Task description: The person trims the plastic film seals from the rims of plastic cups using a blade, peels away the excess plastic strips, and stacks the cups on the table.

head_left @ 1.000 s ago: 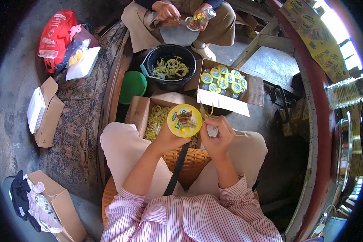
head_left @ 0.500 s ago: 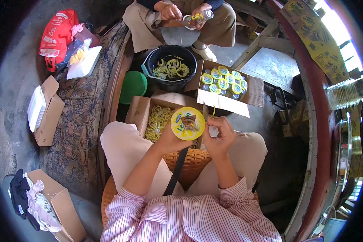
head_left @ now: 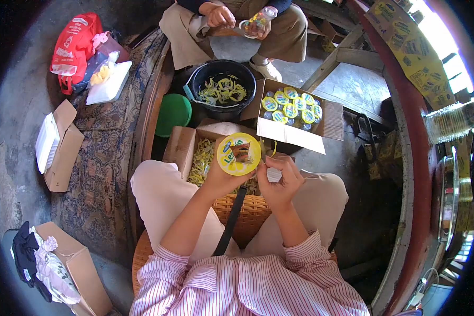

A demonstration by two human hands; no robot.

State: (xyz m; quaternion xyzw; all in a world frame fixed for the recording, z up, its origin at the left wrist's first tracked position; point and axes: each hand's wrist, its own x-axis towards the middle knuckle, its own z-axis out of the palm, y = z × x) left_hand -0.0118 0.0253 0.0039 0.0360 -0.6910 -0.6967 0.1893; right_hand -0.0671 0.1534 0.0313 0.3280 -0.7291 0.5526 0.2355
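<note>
My left hand (head_left: 222,181) holds a cup with a round yellow printed lid (head_left: 238,154), its top facing up toward me. Right of the cup, my right hand (head_left: 282,179) is closed in a pinch around the handle of a small knife, whose blade (head_left: 263,149) points up beside the lid's edge. A thin yellow strip (head_left: 274,148) stands above my right fingertips. Below the hands, an open carton (head_left: 180,148) holds many yellow-green strips (head_left: 201,163), partly hidden by the cup and my left hand.
Beyond are a black bucket (head_left: 222,111) with yellow strips, a green lid (head_left: 173,115) and a carton (head_left: 332,118) of yellow-lidded cups. Another person's hands (head_left: 221,17) hold a clear cup (head_left: 259,23). A red bag (head_left: 76,50) lies at left; a red post (head_left: 418,131) stands at right.
Over the last half second the lidded cup has moved slightly left and up with my left hand, and my right hand has shifted a little left. The other person's clear cup has tilted more upright.
</note>
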